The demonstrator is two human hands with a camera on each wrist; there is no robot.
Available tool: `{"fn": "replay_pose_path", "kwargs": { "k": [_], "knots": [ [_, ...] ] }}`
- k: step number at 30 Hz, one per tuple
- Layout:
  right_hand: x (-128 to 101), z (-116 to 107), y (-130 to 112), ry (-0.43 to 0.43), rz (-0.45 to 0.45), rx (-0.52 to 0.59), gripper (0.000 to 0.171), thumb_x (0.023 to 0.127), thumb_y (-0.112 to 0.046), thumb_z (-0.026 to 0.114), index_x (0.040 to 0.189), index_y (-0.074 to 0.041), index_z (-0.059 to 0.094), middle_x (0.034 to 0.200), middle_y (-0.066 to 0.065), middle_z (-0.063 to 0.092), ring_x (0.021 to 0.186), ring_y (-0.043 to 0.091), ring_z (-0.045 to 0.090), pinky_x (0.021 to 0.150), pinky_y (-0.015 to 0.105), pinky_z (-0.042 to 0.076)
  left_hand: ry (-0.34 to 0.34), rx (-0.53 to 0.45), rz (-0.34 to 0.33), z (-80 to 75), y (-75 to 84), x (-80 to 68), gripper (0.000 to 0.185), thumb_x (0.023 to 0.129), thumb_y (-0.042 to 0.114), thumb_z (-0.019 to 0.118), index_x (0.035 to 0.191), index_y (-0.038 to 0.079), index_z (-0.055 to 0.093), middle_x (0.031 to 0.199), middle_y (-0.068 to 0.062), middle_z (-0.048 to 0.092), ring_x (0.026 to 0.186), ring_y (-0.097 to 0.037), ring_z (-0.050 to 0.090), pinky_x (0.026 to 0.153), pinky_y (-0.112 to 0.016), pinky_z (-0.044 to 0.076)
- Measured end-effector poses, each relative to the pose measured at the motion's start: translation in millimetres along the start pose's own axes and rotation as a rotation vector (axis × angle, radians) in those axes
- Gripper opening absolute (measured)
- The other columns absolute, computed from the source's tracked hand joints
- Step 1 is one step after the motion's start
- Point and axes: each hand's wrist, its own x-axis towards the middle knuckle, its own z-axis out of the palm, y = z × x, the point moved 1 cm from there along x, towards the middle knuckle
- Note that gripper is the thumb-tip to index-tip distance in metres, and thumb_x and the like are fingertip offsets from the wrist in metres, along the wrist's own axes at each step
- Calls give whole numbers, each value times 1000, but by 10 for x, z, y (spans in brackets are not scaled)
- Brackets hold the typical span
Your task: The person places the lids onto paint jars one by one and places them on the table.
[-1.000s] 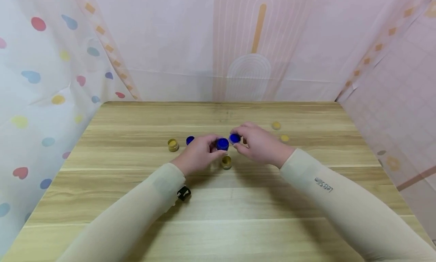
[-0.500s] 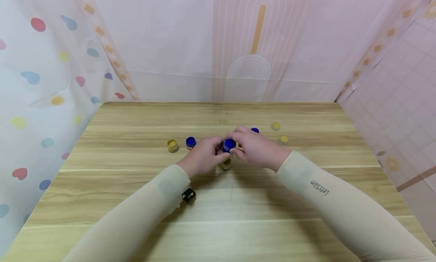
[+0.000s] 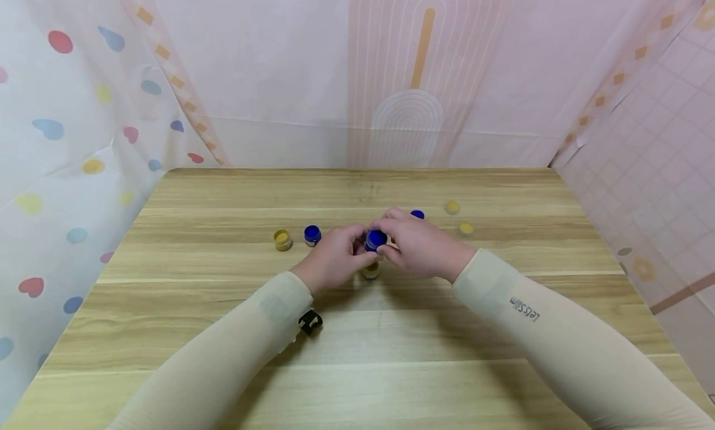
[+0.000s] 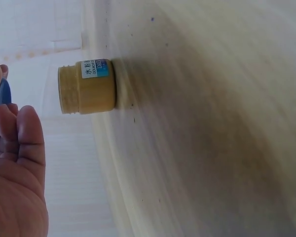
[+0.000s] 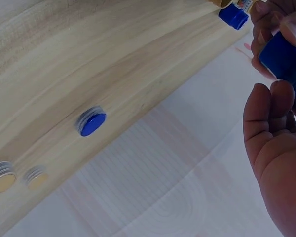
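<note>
A small blue-capped pot (image 3: pixel 376 238) sits raised just above the desk (image 3: pixel 357 331), near its middle and a little toward the far edge. Its round blue lid faces up. Fingers (image 3: pixel 357 234) of both hands pinch it from either side.

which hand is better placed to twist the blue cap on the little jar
Right, probably. The right hand has its fingers round the blue cap, while the left hand grips the jar underneath, so it looks set to steady it.
</note>
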Motion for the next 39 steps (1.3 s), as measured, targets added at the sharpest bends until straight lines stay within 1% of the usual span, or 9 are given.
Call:
{"fn": "replay_pose_path", "kwargs": {
  "k": [4, 7, 10, 18, 22, 26, 30, 34, 39],
  "knots": [
    [-4, -4, 8, -13, -4, 10, 36, 105, -15, 65, 138, -3, 62, 122, 11, 60, 93, 18, 60, 83, 31, 55, -10, -12, -3, 1, -10, 5, 21, 100, 31, 74, 113, 15, 69, 88, 2, 67, 76, -13, 60, 68, -28, 51],
    [-9, -17, 5, -25, -12, 16, 37, 105, -14, 64, 139, -3, 61, 123, 11, 59, 96, 18, 60, 85, 31, 55, -26, -34, -14, -7, -23, 10, 24, 100, 32, 73, 118, 17, 70, 90, 3, 69, 77, -12, 61, 70, -27, 52],
    [-13, -35, -1, -35, -20, 26, 37, 105, -13, 63, 142, -4, 60, 125, 10, 59, 100, 18, 62, 88, 32, 56, -45, -76, -24, -20, -32, 15, 28, 101, 32, 73, 124, 17, 71, 93, 4, 72, 80, -11, 62, 73, -27, 54],
    [-27, -72, -7, -54, -57, 52, 38, 106, -8, 59, 144, -5, 58, 128, 9, 57, 111, 20, 63, 97, 34, 56, -77, -137, -14, -55, -50, 18, 28, 100, 26, 74, 124, 13, 71, 91, 1, 69, 77, -12, 57, 67, -23, 47],
    [-31, -77, 1, -47, -77, 48, 38, 105, -5, 59, 144, -4, 58, 127, 9, 58, 113, 20, 63, 98, 35, 56, -90, -174, -10, -51, -57, 19, 29, 101, 25, 74, 127, 11, 70, 96, 0, 72, 79, -12, 58, 67, -22, 48],
    [-30, -85, 0, -40, -83, 35, 38, 105, -4, 60, 143, -5, 59, 126, 9, 59, 113, 21, 62, 98, 35, 56, -91, -200, -16, -41, -65, 24, 35, 101, 25, 73, 132, 10, 68, 101, -1, 74, 81, -12, 60, 70, -21, 50],
    [-33, -92, -13, -41, -69, 40, 37, 105, -5, 59, 143, -5, 58, 125, 8, 58, 111, 20, 62, 96, 34, 56, -83, -212, -34, -34, -67, 23, 41, 101, 25, 73, 137, 8, 65, 105, -1, 75, 83, -12, 62, 70, -21, 51],
    [-34, -85, -20, -31, -70, 15, 37, 105, -5, 61, 142, -4, 58, 125, 9, 58, 112, 21, 62, 97, 35, 56, -82, -227, -58, -26, -62, 23, 41, 101, 26, 73, 137, 9, 65, 108, -1, 76, 87, -11, 64, 72, -21, 53],
    [-32, -87, -28, -4, -72, -18, 37, 103, -4, 63, 139, -2, 60, 126, 10, 60, 114, 23, 62, 99, 37, 55, -77, -243, -68, -26, -38, 24, 43, 102, 27, 72, 140, 9, 63, 113, -1, 76, 93, -11, 66, 77, -22, 55]
  ]
}}
